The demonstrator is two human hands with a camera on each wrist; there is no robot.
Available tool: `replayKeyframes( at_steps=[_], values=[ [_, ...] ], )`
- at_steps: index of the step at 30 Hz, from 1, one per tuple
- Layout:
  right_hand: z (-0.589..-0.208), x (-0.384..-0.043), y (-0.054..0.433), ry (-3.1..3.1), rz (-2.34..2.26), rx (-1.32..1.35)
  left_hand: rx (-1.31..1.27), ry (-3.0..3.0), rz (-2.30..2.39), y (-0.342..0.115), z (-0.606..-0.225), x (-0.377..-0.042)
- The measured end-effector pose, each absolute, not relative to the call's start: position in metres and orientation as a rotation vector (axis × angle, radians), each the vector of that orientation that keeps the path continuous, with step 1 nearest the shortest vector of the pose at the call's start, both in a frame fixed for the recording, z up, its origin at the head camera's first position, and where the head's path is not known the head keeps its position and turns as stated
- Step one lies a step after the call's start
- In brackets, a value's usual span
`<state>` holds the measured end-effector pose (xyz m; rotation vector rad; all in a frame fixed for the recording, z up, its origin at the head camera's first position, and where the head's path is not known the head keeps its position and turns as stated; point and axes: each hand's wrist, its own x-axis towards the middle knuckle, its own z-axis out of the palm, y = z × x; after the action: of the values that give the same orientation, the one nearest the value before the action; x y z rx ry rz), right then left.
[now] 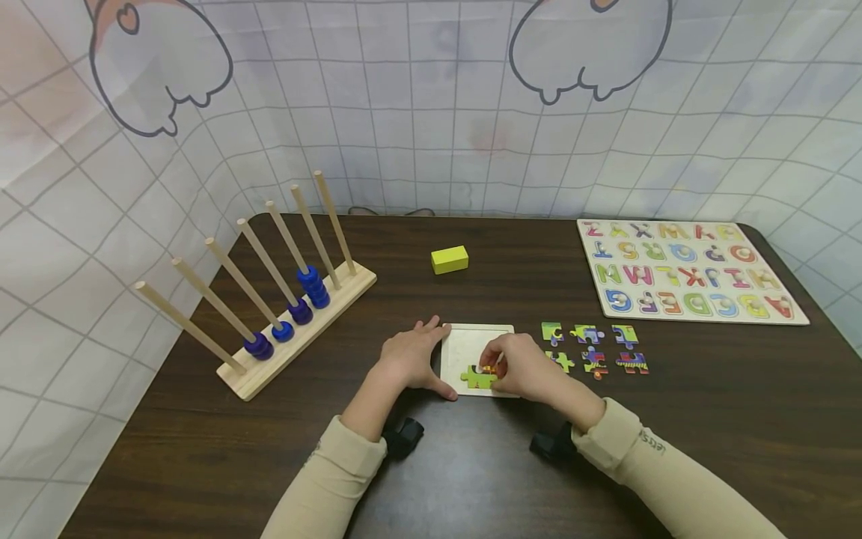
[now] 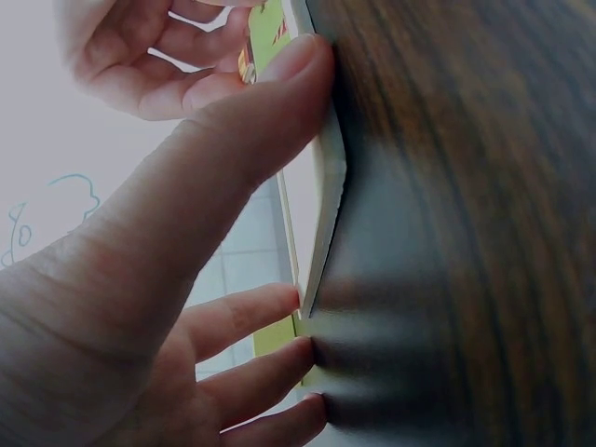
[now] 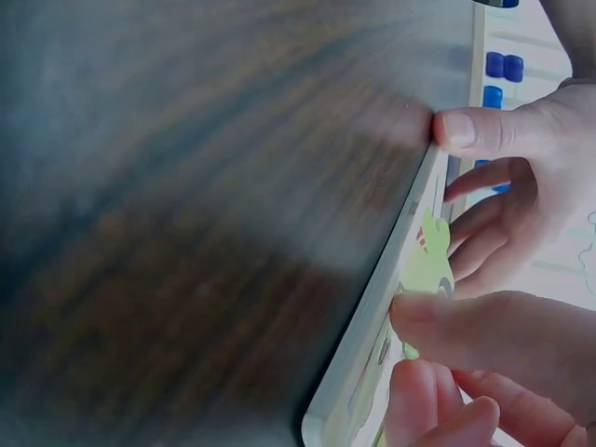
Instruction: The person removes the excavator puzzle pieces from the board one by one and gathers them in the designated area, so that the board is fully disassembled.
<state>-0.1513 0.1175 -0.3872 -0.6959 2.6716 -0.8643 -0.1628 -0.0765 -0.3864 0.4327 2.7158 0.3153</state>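
Note:
A shallow pale wooden puzzle tray [image 1: 465, 344] lies in front of me. My left hand [image 1: 407, 359] is spread along its left side, thumb at the near corner and fingertips at the far one; in the left wrist view, the thumb [image 2: 270, 102] lies across the tray's edge. The right hand [image 1: 528, 367], its fingers curled, pinches a green jigsaw piece [image 1: 477, 380] with some red and orange on it, low over the tray's near side. In the right wrist view the thumb [image 3: 438, 317] is at the tray's near edge, beside the green piece [image 3: 428, 265].
Several loose jigsaw pieces [image 1: 595, 363] lie right of the tray. A letter puzzle board [image 1: 694, 296] is at the far right, and a yellow block [image 1: 449, 260] sits behind the tray. On the left stands a peg rack [image 1: 296, 340] with tall rods and blue rings.

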Motion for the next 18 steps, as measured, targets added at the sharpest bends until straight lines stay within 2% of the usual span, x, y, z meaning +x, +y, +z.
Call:
replayKeyframes(
  at_steps=[18],
  values=[
    [-0.381,-0.152,0.130,2.674,-0.940,-0.683,0.416,2.714,0.306,-0.076,-0.385,-0.162]
  ],
)
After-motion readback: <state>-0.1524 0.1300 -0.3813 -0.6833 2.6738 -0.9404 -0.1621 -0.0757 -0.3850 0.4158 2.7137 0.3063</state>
